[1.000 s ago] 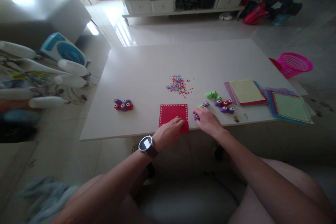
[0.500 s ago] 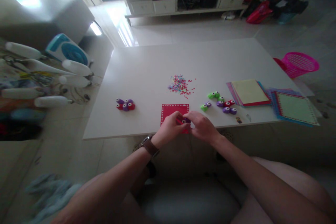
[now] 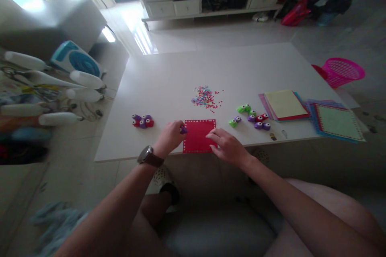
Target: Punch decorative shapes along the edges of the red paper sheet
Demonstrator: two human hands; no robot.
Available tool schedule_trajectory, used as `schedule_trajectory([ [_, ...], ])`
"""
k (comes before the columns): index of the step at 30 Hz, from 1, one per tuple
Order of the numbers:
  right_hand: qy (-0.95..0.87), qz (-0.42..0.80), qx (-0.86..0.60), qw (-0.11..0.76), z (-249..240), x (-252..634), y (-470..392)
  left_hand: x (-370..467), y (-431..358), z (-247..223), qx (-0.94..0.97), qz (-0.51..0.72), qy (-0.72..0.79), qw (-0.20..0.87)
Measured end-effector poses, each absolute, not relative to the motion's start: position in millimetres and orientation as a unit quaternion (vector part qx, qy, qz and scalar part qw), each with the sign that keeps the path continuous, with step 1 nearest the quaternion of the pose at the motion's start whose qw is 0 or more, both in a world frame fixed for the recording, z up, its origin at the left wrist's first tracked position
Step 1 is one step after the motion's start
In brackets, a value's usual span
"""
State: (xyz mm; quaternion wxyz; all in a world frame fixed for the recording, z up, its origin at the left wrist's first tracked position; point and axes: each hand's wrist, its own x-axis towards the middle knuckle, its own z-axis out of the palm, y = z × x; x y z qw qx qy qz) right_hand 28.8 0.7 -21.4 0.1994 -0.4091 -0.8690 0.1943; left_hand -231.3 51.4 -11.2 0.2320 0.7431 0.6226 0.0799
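A square red card lies at the table's front edge, with a row of small pale shapes along its borders. In my left hand, just left of the card, a small purple craft punch is pinched between the fingers. My right hand is over the card's right edge, fingers slightly apart and nothing visible in them. Several purple and red punches stand in a cluster to the left. More green, purple and red punches are spread out to the right of the card.
Colourful confetti is scattered behind the card on the white table. Stacked coloured cards and bordered cards lie at the right. A pink basket stands beyond the table's right edge.
My hands have parted. The left hand has moved left off the red card with the purple punch, and the right hand has let go, its fingers opened.
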Motion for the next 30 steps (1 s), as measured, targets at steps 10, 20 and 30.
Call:
schedule_trajectory([
  [10,-0.878,0.218,-0.404,0.138,-24.6,25.0,-3.0,-258.1,61.1,-16.7,0.763,-0.047,0.623,0.165],
  [20,-0.882,0.212,-0.407,0.105,-20.4,23.3,-3.8,-237.8,53.1,-2.8,0.778,-0.022,0.613,0.139],
  [30,-0.886,0.211,-0.401,0.101,-25.7,26.0,-3.2,-237.0,48.6,-3.3,0.755,-0.091,0.631,0.153],
])
